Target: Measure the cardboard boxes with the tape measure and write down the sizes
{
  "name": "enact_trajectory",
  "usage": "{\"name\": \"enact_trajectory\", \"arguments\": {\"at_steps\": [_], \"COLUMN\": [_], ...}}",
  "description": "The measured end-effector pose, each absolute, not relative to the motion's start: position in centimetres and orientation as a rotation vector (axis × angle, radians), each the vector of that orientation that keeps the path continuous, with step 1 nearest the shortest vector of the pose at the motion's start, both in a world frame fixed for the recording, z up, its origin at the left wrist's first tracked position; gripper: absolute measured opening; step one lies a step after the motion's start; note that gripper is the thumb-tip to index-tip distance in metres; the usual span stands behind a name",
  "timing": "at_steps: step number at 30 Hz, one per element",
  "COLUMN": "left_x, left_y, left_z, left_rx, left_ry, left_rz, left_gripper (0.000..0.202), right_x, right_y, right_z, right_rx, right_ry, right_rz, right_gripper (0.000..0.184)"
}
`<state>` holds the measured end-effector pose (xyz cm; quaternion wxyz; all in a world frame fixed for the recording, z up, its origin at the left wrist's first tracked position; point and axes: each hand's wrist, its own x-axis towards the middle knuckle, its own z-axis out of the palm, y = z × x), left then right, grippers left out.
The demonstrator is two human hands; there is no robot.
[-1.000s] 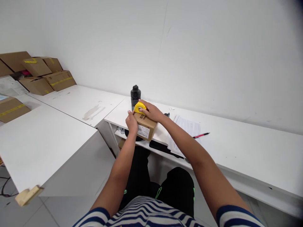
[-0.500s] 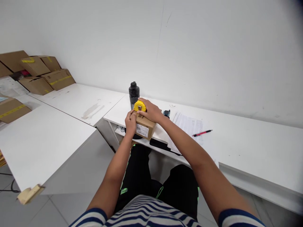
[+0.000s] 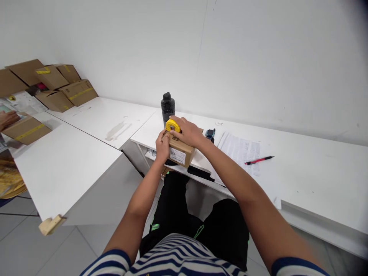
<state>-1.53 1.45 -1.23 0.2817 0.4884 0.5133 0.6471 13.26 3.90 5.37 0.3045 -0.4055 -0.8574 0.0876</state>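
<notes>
A small brown cardboard box (image 3: pixel 184 154) with a white printed label rests at the front edge of the white desk, tilted slightly from my view. My right hand (image 3: pixel 188 132) is closed around a yellow tape measure (image 3: pixel 173 125) on the box's top. My left hand (image 3: pixel 163 147) grips the box's left end, its thumb on the upper edge and its fingers bent round the side. Whether the tape's blade is pulled out between my hands is hidden. Just behind the tape measure stands a dark water bottle (image 3: pixel 168 107).
Right of the box are a small blue-and-black item (image 3: pixel 210 134), printed sheets (image 3: pixel 240 151) and a red-black pen (image 3: pixel 259 160). Cardboard boxes (image 3: pixel 79 93) are piled at the far left. Another person's hand (image 3: pixel 7 119) touches a taped box (image 3: pixel 28 129) there. A wooden piece (image 3: pixel 51 224) sits at the left table's corner.
My view has turned a little left, so the scene sits further right. Another person's hand now shows at the left edge. Both my hands keep their places on the box and tape measure.
</notes>
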Motion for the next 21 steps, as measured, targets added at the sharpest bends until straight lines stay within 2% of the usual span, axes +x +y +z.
{"name": "enact_trajectory", "arguments": {"at_steps": [12,17,21], "left_x": [-0.5,0.2,0.3], "left_y": [0.9,1.2,1.8], "left_z": [-0.8,-1.1,-1.2], "left_rx": [1.277,1.273,1.261], "left_ry": [1.453,1.405,1.395], "left_rz": [1.754,1.726,1.743], "left_gripper": [0.033,0.033,0.031], "right_x": [15.7,19.6,23.3], "right_y": [1.9,-1.5,-5.3], "right_z": [3.7,1.2,-0.7], "right_rx": [-1.068,-1.131,-1.166], "right_ry": [-1.955,-1.7,-1.576], "right_rz": [0.136,0.078,-0.024], "right_gripper": [0.054,0.067,0.059]}}
